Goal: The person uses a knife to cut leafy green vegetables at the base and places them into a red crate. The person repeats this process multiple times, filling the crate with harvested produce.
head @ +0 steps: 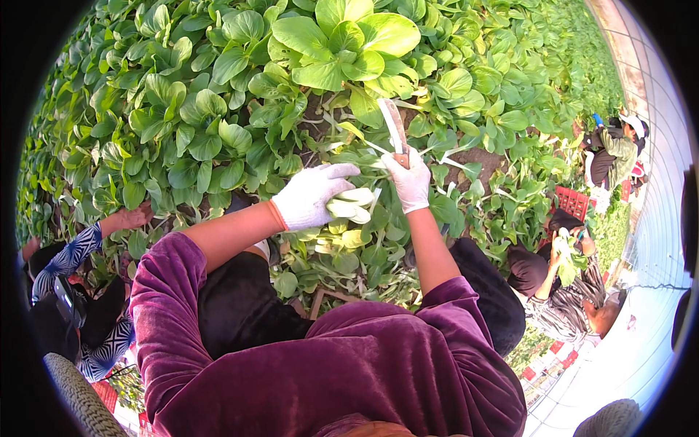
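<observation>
My left hand (311, 196), in a white knitted glove, is closed around a bunch of leafy greens whose pale, thick stalks (351, 205) point right. The leaves of that bunch hang mostly hidden below the glove. In a thinner white glove, my right hand (408, 177) grips a knife (394, 123) by its brown handle. Its worn, slightly curved blade points up and away from me, apart from the stalks. Just beyond the blade stands a large, bright green leafy plant (347, 43), still rooted among the others.
Dense rows of greens (180, 109) fill the ground ahead. Cut leaves (338, 267) litter the soil between my knees. A person's hand (134, 216) reaches into the plants at left. At right, another person (568, 295) holds greens near a red crate (573, 203); a third person (614, 147) crouches farther off.
</observation>
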Motion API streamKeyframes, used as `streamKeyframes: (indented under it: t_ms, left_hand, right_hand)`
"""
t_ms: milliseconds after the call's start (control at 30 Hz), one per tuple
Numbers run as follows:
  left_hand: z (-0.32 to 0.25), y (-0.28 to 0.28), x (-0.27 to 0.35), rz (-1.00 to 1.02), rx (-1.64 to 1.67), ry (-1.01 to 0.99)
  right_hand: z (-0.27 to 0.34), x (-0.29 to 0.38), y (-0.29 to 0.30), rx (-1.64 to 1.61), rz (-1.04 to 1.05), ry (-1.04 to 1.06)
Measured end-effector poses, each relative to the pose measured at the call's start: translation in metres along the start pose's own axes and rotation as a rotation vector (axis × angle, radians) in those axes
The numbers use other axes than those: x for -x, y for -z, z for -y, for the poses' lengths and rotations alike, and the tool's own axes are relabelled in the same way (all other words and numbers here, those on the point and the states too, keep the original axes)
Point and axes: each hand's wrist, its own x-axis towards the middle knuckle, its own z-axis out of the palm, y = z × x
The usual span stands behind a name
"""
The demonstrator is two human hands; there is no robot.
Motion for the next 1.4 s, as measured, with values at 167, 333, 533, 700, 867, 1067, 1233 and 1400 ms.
streamKeyframes:
  t_ms: [167, 333, 533, 700, 867, 1067, 1233, 1400]
  left_hand:
    - [0.006, -0.003, -0.014, -0.271, -0.242, -0.083]
    - [0.003, -0.007, -0.012, -0.033, 0.320, 0.295]
    - [0.020, 0.001, 0.002, 0.077, 0.998, 0.675]
    - [0.035, -0.001, 0.002, 0.018, 1.174, 0.693]
    - [0.038, -0.001, 0.002, 0.057, 1.312, 0.612]
    - [0.031, -0.004, 0.006, 0.078, 1.377, 0.627]
    - [0.037, -0.001, 0.007, 0.117, 1.273, 0.658]
    - [0.042, 0.001, 0.014, 0.060, 1.336, 0.743]
  right_hand:
    - [0.011, 0.027, -0.014, -0.235, 0.089, -0.174]
    - [0.024, 0.037, -0.031, -0.444, 0.066, -0.117]
    - [0.043, 0.017, -0.004, -0.375, -0.079, -0.218]
    - [0.047, 0.025, -0.003, -0.325, 0.257, -0.250]
    - [0.051, 0.039, -0.026, -0.398, 0.382, -0.290]
    - [0.053, 0.034, -0.019, -0.416, 0.492, -0.346]
    - [0.034, 0.021, -0.007, 0.237, 0.475, -0.064]
    - [0.023, 0.011, 0.004, 0.601, 0.183, -0.034]
